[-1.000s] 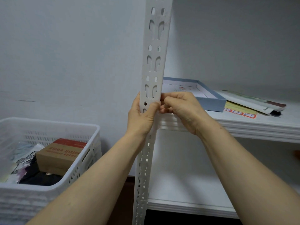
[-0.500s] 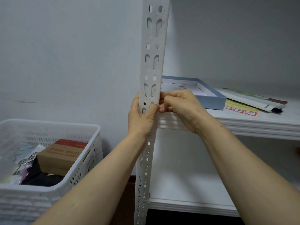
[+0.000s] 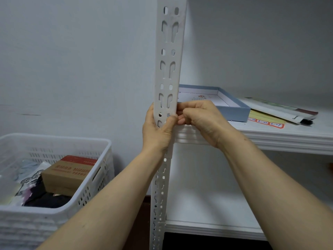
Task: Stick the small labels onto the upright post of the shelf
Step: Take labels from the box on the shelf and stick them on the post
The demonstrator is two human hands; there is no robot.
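The white slotted upright post [image 3: 170, 56] of the shelf rises through the middle of the view. My left hand [image 3: 156, 130] grips it at the level of the upper shelf board, thumb laid across its front face. My right hand [image 3: 200, 118] has its fingers curled, and they pinch at the post's right edge, right beside my left thumb. The small label there is almost wholly hidden under the fingertips. A yellow sheet of red-bordered labels [image 3: 266, 122] lies on the upper shelf board [image 3: 288, 138] at the right.
A shallow blue box [image 3: 234, 109] and a white packet [image 3: 281, 110] lie on the upper board. Below is the lower shelf board [image 3: 207, 210]. At the left stands a white slotted basket [image 3: 93, 192] holding a brown carton [image 3: 68, 175] and dark items.
Both hands stay at the same spot on the post. Only the view has shifted slightly.
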